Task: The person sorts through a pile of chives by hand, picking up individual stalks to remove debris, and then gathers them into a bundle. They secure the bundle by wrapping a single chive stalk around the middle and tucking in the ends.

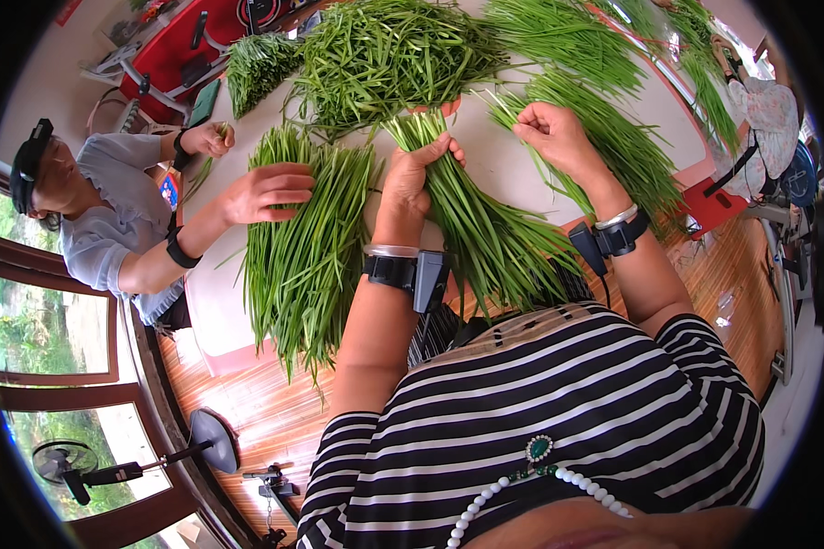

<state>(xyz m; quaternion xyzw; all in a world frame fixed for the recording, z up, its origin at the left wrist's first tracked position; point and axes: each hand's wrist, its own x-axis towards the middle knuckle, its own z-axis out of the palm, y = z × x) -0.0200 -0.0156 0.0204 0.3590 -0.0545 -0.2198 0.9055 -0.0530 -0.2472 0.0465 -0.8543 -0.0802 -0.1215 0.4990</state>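
My left hand (419, 168) is closed around a bunch of long green leafy stalks, likely garlic chives (494, 219), near the pale cut ends; the leaves fan out toward my lap. My right hand (553, 134) is raised over the table at the right, its fingers curled and pinched together beside the pale ends of a few stalks; whether it grips one I cannot tell. Under and beyond it lies a flat bundle of the same greens (604, 137). Left of my left hand a thick pile of stalks (309, 254) hangs over the table's near edge.
A white table (226, 274) with a red edge bears a large green heap (398, 55), a smaller pile (257, 72) and more greens (563, 41). A co-worker (123, 206) at the left reaches onto the near-left pile. Another person (765, 123) stands far right. A fan (65, 463) stands lower left.
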